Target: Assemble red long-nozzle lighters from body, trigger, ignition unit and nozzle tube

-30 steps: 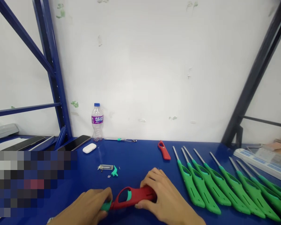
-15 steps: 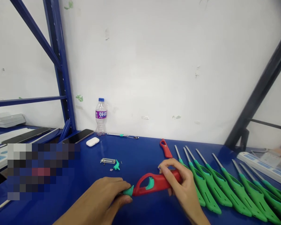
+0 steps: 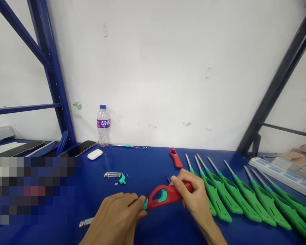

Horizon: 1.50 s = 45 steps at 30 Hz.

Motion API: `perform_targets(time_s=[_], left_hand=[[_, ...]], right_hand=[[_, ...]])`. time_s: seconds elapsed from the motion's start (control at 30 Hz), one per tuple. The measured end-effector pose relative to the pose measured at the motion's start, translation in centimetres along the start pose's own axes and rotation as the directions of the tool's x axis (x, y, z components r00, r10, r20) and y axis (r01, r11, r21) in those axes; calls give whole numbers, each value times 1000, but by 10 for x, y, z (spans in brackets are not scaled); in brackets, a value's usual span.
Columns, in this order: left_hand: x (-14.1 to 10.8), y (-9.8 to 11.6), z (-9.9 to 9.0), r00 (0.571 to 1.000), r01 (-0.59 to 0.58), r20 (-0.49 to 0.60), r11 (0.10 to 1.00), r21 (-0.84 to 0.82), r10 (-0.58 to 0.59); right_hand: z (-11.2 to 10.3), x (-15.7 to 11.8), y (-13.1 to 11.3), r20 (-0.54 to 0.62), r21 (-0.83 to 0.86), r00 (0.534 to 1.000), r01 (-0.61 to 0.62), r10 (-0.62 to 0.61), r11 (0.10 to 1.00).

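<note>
Both my hands hold a long-nosed lighter with a red handle (image 3: 170,196) and a teal trigger, lying nearly level above the blue table. My left hand (image 3: 119,214) is closed round its teal collar and metal nozzle; the nozzle's silver tip pokes out left of the hand. My right hand (image 3: 193,197) pinches the handle's butt end between thumb and fingers. A small translucent, purplish piece (image 3: 169,179) shows by the right thumb, too little visible to name. Beyond the hands lie a clear fuel tank part (image 3: 112,174) and a loose teal trigger (image 3: 122,179).
Several green lighters (image 3: 234,194) lie in a row on the right, beside a white power strip (image 3: 283,177). Further back are a red handle shell (image 3: 176,158), a metal nozzle rod (image 3: 129,146), a bottle (image 3: 103,127), a white case (image 3: 95,154) and a phone (image 3: 79,149).
The view has shifted slightly right. The nozzle's tip now shows left of my left hand, and the translucent piece has appeared by my right thumb. Both hands keep hold of the lighter.
</note>
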<state>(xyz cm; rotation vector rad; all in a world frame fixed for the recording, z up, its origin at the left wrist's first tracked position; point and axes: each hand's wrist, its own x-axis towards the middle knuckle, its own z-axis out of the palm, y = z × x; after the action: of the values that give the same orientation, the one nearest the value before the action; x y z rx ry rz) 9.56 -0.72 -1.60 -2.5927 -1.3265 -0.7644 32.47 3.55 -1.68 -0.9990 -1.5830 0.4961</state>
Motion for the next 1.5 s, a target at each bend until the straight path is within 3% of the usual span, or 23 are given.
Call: perform_targets(time_s=[0.07,0.2,0.4,0.5,0.57,0.67,0.83,0.87,1.0,1.07,1.33,1.5], left_hand=[[-2,1,2,999,-50,-12,997,58,51],[-7,-2,4,976,-148,-136,976,157,170],[12,-28,-6,993,-75,-81,995,65,81],[16,-39,-13,992,-83,-89,995,63,89],[15,-41,-17,987,-102,-114,992,75,110],[11,-39,-18,983,-125,-125,989,80,134],[11,-31,2,988,-126,-82,987,98,134],[11,-30,7,991,-118,-55,987,108,124],[8,-23,16,987,-8,162,996,87,-6],[2,-19,14,969,25,248,1000,7,-25],[-7,-1,-2,936,148,350,953,-263,-49],[-7,-2,-5,940,188,329,940,-285,-88]], right_hand=[[0,0,2,-8,-4,999,-37,37,999],[2,0,3,-24,-26,996,-84,83,996],[8,-1,-6,124,-113,992,-12,26,993],[6,0,-11,217,-97,976,16,5,995],[1,0,-14,332,-70,943,-11,33,997],[-12,1,-21,505,-130,853,-75,131,989],[-34,1,-34,647,-236,716,-140,263,962],[-37,2,-37,640,-270,716,-128,278,954],[-47,7,-45,533,-414,798,-44,281,909],[-51,9,-48,521,-435,801,-49,296,899],[-60,5,-54,553,-443,797,33,244,896],[-58,-1,-56,538,-428,832,135,132,893]])
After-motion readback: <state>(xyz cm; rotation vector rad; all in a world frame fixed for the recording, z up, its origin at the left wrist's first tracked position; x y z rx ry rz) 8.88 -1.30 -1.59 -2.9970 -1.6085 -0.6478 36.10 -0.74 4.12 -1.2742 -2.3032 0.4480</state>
